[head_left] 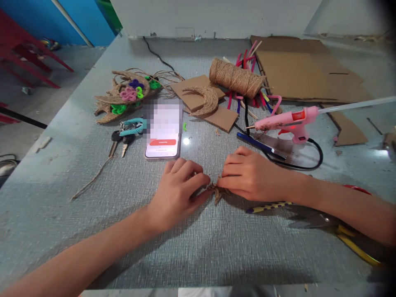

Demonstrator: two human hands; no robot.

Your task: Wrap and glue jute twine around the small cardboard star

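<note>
Low in the middle of the table, a small piece of brown twine (217, 194) lies between my two hands. My left hand (182, 189) is closed on its left end, thumb and fingertips pinched together. From the other side, my right hand (247, 175) has its fingers pressed together on the twine, and they partly hide it. Just beyond my left hand lies a lit phone (163, 142). A pink glue gun (286, 123) rests beyond my right hand, with a blue pen (261, 145) beside it.
A twine spool (236, 77), a twine-wrapped crescent (206, 101) and cardboard (297, 70) lie at the back. Twine pieces with flowers (128, 94) and keys (124, 145) are left. Scissors (315, 218) and a dotted pencil (269, 207) lie near my right forearm.
</note>
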